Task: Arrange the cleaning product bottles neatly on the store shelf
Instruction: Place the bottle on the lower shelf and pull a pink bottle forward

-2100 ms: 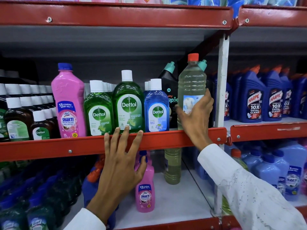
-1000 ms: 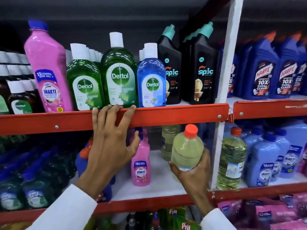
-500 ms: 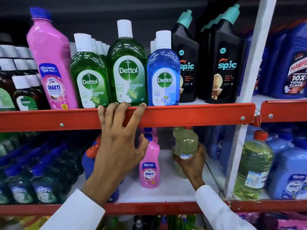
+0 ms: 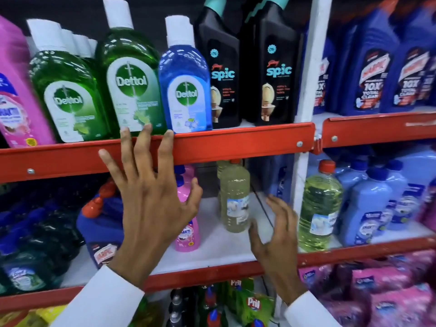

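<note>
A clear bottle of pale yellow liquid [image 4: 234, 199] with a red cap stands upright on the white lower shelf [image 4: 224, 244], in front of another like it. My right hand [image 4: 276, 234] is just right of that bottle, fingers spread, holding nothing. My left hand [image 4: 151, 197] is open, its fingertips at the red rail [image 4: 236, 142] of the upper shelf. A pink Shakti bottle [image 4: 188, 227] stands between my hands, partly hidden by the left one.
The upper shelf holds a pink bottle [image 4: 14, 95], green Dettol bottles [image 4: 68, 90], a blue Dettol bottle [image 4: 186, 81] and black Spic bottles [image 4: 273, 67]. A white upright post [image 4: 304, 114] divides the bays. To its right stand another yellow bottle [image 4: 318, 208] and several blue bottles [image 4: 368, 208].
My right hand carried the yellow bottle from the upper shelf down to the lower one, set it upright and let go. The left hand's fingers have lifted and spread.
</note>
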`<state>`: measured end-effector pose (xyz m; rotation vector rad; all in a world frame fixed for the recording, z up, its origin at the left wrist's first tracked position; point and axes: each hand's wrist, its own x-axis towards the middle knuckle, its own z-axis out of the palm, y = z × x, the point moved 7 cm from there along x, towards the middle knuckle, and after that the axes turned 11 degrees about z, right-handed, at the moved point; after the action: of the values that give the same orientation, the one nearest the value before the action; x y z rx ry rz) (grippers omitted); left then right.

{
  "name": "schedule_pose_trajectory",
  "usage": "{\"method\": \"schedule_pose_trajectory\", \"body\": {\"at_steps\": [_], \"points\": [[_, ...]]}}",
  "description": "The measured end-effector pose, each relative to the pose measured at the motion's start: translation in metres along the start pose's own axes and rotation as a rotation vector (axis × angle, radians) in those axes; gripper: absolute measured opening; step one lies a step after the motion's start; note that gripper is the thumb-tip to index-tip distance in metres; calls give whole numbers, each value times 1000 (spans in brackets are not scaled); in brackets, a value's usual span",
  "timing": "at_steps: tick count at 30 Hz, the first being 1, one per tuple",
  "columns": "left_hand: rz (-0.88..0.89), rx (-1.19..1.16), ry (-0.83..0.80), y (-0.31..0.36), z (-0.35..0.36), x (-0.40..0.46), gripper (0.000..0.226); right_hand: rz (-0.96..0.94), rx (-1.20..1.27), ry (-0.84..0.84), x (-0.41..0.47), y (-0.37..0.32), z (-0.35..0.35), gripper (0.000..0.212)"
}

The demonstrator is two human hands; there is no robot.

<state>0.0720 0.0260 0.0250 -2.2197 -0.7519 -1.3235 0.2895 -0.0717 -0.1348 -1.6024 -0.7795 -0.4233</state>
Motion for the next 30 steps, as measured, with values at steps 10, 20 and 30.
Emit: {"method": "schedule_pose_trajectory", "body": {"at_steps": [10,20,30], "points": [[-25,-27,46,13,9,1,85,413,-111,87,35,90,-73,90],[-2,-44,-7,12,5,-1,86,540,-117,43,55,124,-76,73],[-7,-76,-3,12,1,1,83,311,33,215,38,39,-125,93]]}}
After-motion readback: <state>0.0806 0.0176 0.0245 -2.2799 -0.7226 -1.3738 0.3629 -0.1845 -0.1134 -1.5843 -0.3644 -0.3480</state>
